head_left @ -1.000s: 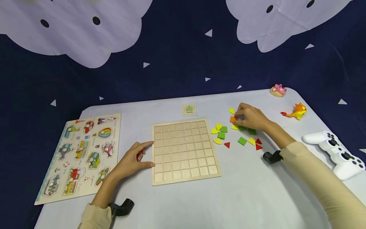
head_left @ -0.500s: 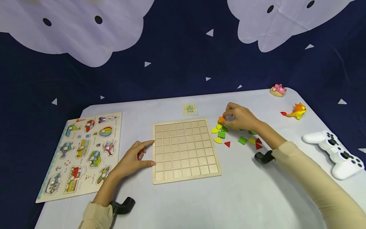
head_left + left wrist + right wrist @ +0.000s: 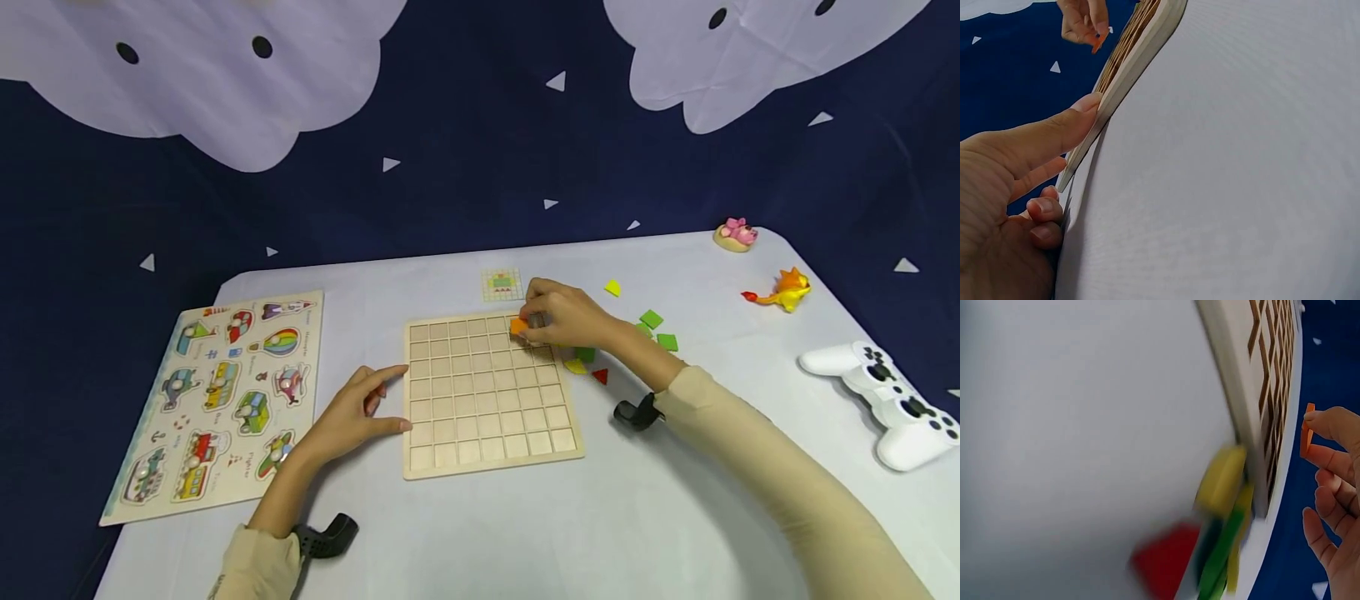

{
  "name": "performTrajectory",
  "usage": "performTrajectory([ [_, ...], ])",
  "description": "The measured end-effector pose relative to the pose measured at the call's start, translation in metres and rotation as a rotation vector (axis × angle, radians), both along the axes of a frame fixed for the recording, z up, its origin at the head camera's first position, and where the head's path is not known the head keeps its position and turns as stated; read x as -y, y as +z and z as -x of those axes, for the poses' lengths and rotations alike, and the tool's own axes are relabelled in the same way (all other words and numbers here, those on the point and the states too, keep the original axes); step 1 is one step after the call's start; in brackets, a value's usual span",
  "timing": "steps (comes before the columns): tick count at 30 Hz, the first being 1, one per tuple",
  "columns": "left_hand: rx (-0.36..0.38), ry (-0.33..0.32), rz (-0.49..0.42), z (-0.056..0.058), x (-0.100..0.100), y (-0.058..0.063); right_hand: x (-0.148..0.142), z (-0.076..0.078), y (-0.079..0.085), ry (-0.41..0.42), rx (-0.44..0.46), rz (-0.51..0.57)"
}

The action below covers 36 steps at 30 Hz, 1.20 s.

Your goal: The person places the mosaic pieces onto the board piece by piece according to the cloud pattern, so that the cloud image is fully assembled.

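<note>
My right hand (image 3: 566, 315) pinches an orange square tile (image 3: 518, 326) between thumb and forefinger, over the far right part of a wooden grid board (image 3: 480, 390). In the right wrist view the orange tile (image 3: 1307, 431) is seen edge-on, with the other fingers loosely bent behind it. At the board's left edge, my left hand (image 3: 349, 417) rests its thumb and forefinger, spread apart, against the frame. The left wrist view shows the thumb (image 3: 1069, 132) lying on the rim. The board's square cells hold no tiles where they show.
Green tiles (image 3: 667, 342), a yellow piece (image 3: 612, 287) and a red triangle (image 3: 601, 377) lie right of the board, some hidden by the right arm. A pattern card (image 3: 502, 284) lies behind it. A picture puzzle (image 3: 217, 400) lies left; a white game controller (image 3: 881, 404) and small figurines (image 3: 787, 290) right.
My right hand has carried the orange tile left from the scattered pieces to over the board's far right corner. The left hand stays at the board's left edge.
</note>
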<state>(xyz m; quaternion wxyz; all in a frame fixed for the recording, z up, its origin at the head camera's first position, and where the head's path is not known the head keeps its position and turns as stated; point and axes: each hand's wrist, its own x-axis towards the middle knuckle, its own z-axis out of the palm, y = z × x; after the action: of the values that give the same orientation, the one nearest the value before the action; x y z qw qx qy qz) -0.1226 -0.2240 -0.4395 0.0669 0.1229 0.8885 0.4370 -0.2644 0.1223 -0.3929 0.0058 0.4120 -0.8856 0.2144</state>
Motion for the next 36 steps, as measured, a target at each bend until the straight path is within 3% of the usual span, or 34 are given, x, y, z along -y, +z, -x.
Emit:
performTrajectory([
  [15, 0.003, 0.008, 0.0, 0.0, 0.0, -0.003, 0.049, -0.008, -0.017, 0.087, -0.037, -0.02],
  [23, -0.013, 0.016, 0.004, 0.0, 0.001, -0.002, 0.054, -0.013, -0.017, -0.004, 0.066, -0.001],
  [33, -0.011, 0.017, 0.006, -0.002, 0.0, -0.002, 0.05, -0.014, -0.009, 0.032, -0.002, -0.096],
  [36, -0.015, 0.017, 0.017, -0.001, 0.0, -0.002, 0.04, -0.012, -0.003, 0.034, 0.024, -0.089],
])
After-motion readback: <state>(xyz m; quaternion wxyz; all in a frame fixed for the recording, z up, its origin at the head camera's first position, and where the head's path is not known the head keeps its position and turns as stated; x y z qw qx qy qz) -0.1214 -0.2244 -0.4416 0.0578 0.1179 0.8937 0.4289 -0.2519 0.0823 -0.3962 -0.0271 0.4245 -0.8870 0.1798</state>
